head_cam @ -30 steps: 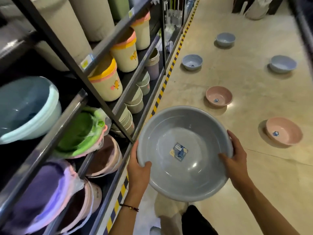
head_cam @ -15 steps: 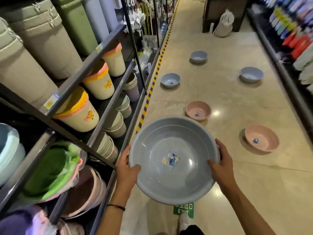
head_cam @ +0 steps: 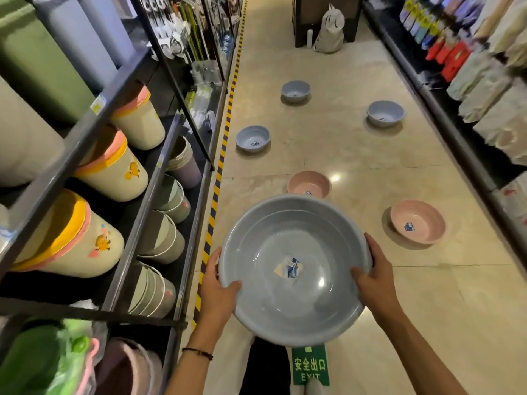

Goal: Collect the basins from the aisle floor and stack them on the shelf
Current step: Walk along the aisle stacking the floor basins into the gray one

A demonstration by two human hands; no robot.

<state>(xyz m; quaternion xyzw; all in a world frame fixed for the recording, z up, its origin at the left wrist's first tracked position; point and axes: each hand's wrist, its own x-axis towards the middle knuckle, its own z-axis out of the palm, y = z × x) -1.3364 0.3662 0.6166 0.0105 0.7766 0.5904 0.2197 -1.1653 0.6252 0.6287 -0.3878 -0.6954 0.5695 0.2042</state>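
I hold a large grey basin level in front of me, a label stuck inside its bottom. My left hand grips its left rim and my right hand grips its right rim. On the aisle floor ahead lie two pink basins, one just beyond the grey basin's far rim and one to the right. Farther on lie three blue-grey basins: one near the striped floor line, one farther back, one at the right. The shelf stands on my left.
The left shelf holds cream bins with yellow and pink rims, stacked green-grey pails and green and pink basins at the bottom. A goods rack lines the right side. A white bag leans on a dark stand at the aisle's end.
My view has swung right and up the aisle, away from the shelf. The grey basin has stayed in both hands and now sits more to the centre, above a green exit sign on the floor.
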